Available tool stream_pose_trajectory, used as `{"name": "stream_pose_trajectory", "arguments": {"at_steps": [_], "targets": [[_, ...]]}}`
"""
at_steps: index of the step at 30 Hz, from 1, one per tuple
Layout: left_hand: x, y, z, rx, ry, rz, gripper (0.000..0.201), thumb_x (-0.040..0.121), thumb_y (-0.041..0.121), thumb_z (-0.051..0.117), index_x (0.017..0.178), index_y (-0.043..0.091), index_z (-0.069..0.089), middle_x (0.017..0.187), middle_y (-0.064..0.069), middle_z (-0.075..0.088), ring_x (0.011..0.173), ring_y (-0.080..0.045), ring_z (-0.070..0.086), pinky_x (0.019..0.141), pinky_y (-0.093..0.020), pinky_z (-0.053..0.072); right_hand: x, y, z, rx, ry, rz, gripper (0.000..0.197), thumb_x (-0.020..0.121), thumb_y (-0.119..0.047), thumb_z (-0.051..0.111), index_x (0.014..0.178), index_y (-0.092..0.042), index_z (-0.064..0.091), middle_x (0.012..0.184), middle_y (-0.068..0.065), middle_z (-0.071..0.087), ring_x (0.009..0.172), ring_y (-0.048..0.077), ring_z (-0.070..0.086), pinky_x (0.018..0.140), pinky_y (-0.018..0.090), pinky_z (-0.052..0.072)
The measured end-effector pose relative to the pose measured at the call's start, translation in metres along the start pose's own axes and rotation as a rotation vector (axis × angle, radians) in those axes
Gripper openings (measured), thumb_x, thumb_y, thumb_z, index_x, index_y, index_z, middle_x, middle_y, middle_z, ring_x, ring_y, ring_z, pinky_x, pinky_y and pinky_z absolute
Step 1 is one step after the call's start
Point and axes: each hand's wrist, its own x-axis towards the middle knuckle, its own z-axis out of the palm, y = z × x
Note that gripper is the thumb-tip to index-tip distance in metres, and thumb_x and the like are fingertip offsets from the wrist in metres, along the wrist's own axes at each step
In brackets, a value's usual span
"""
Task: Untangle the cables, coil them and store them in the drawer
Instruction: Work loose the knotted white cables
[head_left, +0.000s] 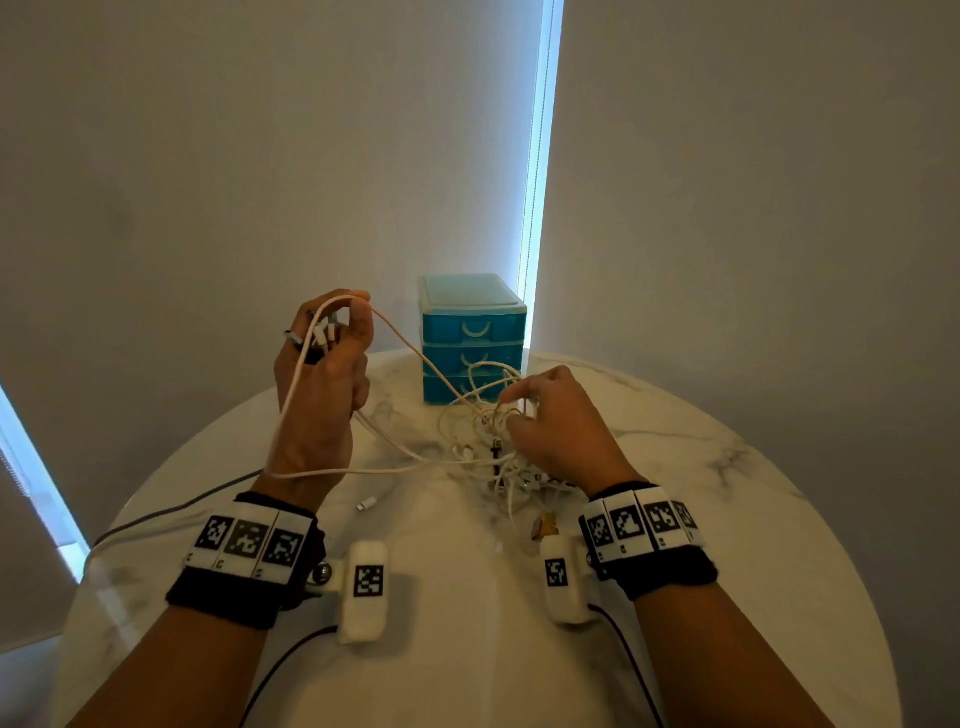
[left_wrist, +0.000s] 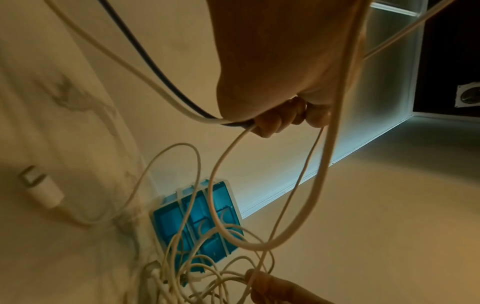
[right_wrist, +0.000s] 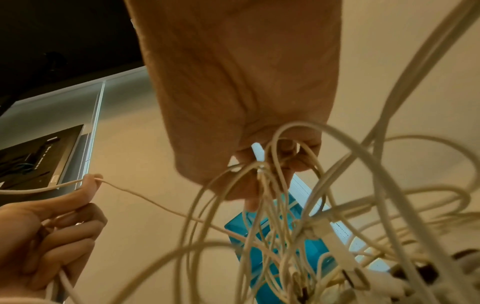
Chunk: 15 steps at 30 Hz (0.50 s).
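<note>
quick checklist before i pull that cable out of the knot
1. Left hand grips the white cable and several plug ends: ok.
2. Right hand pinches loops of the cable tangle to hold it back: ok.
3. Held cable runs free of the knot: not ok, it still enters the tangle.
4. Tangle off the table: not ok, mostly resting on it.
5. Blue drawer unit open for storing: not ok, all drawers closed.
6. Which strand crosses which: cannot tell.
</note>
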Motion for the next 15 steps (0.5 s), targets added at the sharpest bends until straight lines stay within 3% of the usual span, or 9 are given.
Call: {"name": "stream_pose_trajectory", "arguments": {"at_steps": [3, 5, 9, 11, 13, 15], "targets": [[-0.001, 0.001, 0.0, 0.002, -0.032, 0.01, 0.014, 0.104, 0.025, 0.068, 0.118, 0.023, 0.071, 0.067, -0.008, 0.035, 0.046, -0.009, 0.028, 0.039, -0.022, 0.025, -0.006, -0.006, -0.001, -0.154, -0.133, -0.009, 0.043, 0.085, -0.047, 0.081, 0.127, -0.041, 0.073, 0.136, 0.002, 0.045, 0.133, 0.024, 0.041, 0.114, 0.045, 0.043], [-0.001, 0.002, 0.001, 0.004, -0.043, 0.021, 0.013, 0.104, 0.026, 0.068, 0.117, 0.024, 0.071, 0.067, -0.008, 0.035, 0.046, -0.009, 0.027, 0.039, -0.023, 0.024, -0.008, -0.008, 0.002, -0.225, -0.165, 0.001, 0.045, 0.082, -0.056, 0.085, 0.123, -0.04, 0.076, 0.137, 0.004, 0.045, 0.133, 0.026, 0.039, 0.114, 0.047, 0.042], [-0.001, 0.005, 0.001, 0.014, -0.057, 0.001, 0.024, 0.101, 0.036, 0.068, 0.122, 0.025, 0.069, 0.064, -0.001, 0.038, 0.045, -0.008, 0.028, 0.039, -0.021, 0.026, -0.004, 0.0, 0.004, -0.036, 0.032, -0.014, 0.026, 0.084, -0.05, 0.087, 0.104, -0.033, 0.085, 0.13, -0.001, 0.052, 0.125, 0.021, 0.04, 0.11, 0.046, 0.042], [0.0, 0.004, 0.001, 0.086, -0.133, -0.077, 0.027, 0.101, 0.039, 0.067, 0.125, 0.026, 0.067, 0.065, 0.003, 0.039, 0.045, -0.007, 0.028, 0.039, -0.019, 0.025, 0.0, 0.005, 0.004, 0.095, 0.121, -0.011, 0.026, 0.08, -0.051, 0.088, 0.1, -0.034, 0.086, 0.125, -0.007, 0.055, 0.122, 0.017, 0.043, 0.108, 0.046, 0.043], [-0.004, -0.001, 0.001, 0.213, -0.259, -0.236, 0.032, 0.096, 0.041, 0.073, 0.124, 0.027, 0.072, 0.069, 0.006, 0.042, 0.047, -0.006, 0.028, 0.039, -0.018, 0.023, 0.003, 0.007, 0.006, 0.193, 0.187, -0.009, 0.026, 0.079, -0.054, 0.088, 0.097, -0.035, 0.086, 0.122, -0.009, 0.06, 0.122, 0.016, 0.051, 0.105, 0.046, 0.047], [-0.013, -0.003, 0.006, 0.351, -0.402, -0.408, 0.039, 0.088, 0.047, 0.078, 0.121, 0.026, 0.077, 0.067, 0.008, 0.045, 0.049, -0.006, 0.029, 0.041, -0.019, 0.023, 0.004, 0.007, 0.006, 0.229, 0.211, -0.023, 0.024, 0.082, -0.052, 0.086, 0.099, -0.034, 0.087, 0.118, -0.008, 0.064, 0.115, 0.014, 0.059, 0.097, 0.039, 0.051]]}}
